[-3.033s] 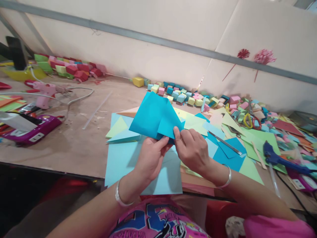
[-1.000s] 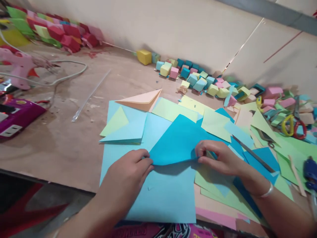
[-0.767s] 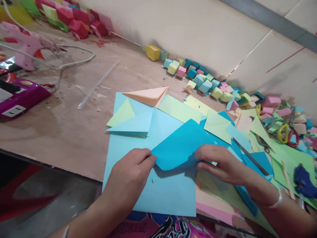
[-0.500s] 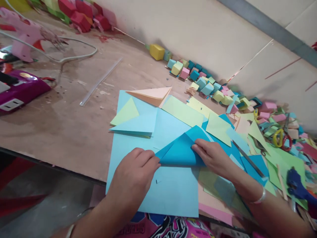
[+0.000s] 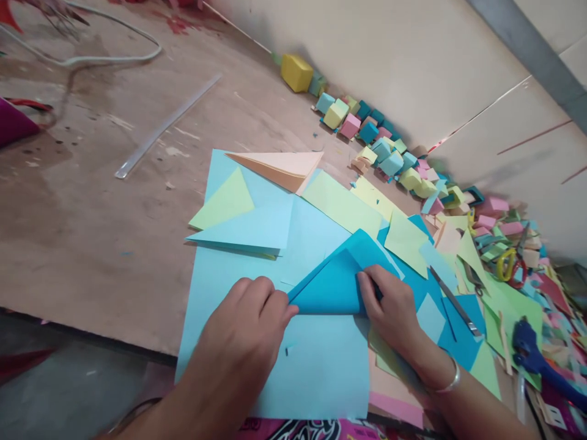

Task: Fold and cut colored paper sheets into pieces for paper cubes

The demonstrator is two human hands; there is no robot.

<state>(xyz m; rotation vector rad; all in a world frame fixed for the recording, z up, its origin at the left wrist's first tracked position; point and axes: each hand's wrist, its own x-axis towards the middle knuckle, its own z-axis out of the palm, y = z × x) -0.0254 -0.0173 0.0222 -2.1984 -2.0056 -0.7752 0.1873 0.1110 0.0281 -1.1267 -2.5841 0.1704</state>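
Note:
A deep blue sheet of paper [image 5: 332,281], folded over on itself into a rough triangle, lies on a larger light blue sheet [image 5: 321,366]. Its pointed left corner is pinched in my left hand [image 5: 247,333], whose fingers are curled closed. At the paper's right side, my right hand [image 5: 392,302] is closed with thumb and bent fingers gripping it; the fingertips are partly hidden. Beyond the left hand rest a folded light blue piece [image 5: 250,229], a pale green triangle [image 5: 224,198] and a folded peach paper [image 5: 284,168].
Small coloured paper boxes [image 5: 380,146] line the wall. At right are a metal blade [image 5: 454,302], scissors [image 5: 511,267], a dark blue glue gun [image 5: 527,348] and paper scraps. A clear glue stick [image 5: 167,125] and a white cord [image 5: 114,59] lie at left.
My right hand has moved slightly down along the blue paper and its fingers have curled in more. The paper's fold now lies wider and flatter near its left corner. The view has shifted.

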